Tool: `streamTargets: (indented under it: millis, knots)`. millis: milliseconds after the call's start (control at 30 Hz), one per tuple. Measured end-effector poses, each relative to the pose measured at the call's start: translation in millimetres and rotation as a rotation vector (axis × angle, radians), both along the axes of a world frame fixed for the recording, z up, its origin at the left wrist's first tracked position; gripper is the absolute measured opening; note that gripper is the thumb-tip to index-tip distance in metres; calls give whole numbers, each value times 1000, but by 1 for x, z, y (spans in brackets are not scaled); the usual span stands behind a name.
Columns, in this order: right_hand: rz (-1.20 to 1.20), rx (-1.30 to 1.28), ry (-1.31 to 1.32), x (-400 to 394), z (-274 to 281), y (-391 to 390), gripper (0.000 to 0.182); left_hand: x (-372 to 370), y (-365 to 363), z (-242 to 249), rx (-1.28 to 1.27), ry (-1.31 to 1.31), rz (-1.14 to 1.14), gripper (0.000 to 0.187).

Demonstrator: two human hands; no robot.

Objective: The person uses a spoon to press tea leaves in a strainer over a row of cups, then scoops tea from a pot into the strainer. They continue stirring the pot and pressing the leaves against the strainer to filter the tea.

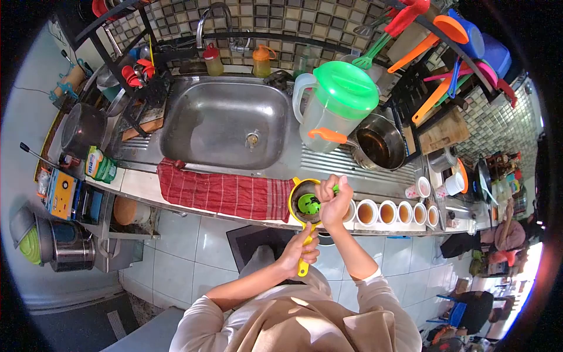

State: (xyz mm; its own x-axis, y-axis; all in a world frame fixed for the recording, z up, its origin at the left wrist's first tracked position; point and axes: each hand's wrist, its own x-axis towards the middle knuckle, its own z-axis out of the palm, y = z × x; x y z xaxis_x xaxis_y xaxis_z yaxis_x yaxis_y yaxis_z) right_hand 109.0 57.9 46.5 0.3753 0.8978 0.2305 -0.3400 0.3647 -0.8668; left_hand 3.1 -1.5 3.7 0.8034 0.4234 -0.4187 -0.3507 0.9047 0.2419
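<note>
My left hand (298, 253) is closed round the handle of a yellow-rimmed strainer (292, 202), held level at the counter's front edge. Above it, my right hand (334, 202) grips a green ladle (309, 204); its bowl lies over the strainer mesh, with dark bits on it. Just right of my right hand, several white cups (367, 212) of reddish-brown liquid stand in a row. A clear pitcher (328, 120) with a green lid is behind my hands. Beside it sits a steel pot (381, 144) with a little dark liquid in the bottom.
A red checked cloth (226, 190) lies along the counter edge in front of the steel sink (226, 123). Stacked white cups (419, 188) lie on their sides at the right. Utensils, including an orange ladle (431, 41), hang above. A drawer (126, 226) stands open lower left.
</note>
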Motion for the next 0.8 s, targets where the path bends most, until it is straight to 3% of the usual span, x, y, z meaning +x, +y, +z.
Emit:
streamTargets:
  millis: [233,400,633,733,800]
  knots:
    - [233,37,55,17,14,-3,41,0,1,-1,-38,-34,-1,34]
    - [399,-3,-171,18,23,0,40,0,1,-1,-37,-43,-11,34]
    - [366,70,-339,25,16,-5,39,0,2,1,-38,-28,-3,34]
    - [348,247,-338,25,10,-9,43,0,2,0,-41,-28,-1,34]
    - [290,391,-482,22,-3,-18,42,-2,3,1,-49,-34,-1,33]
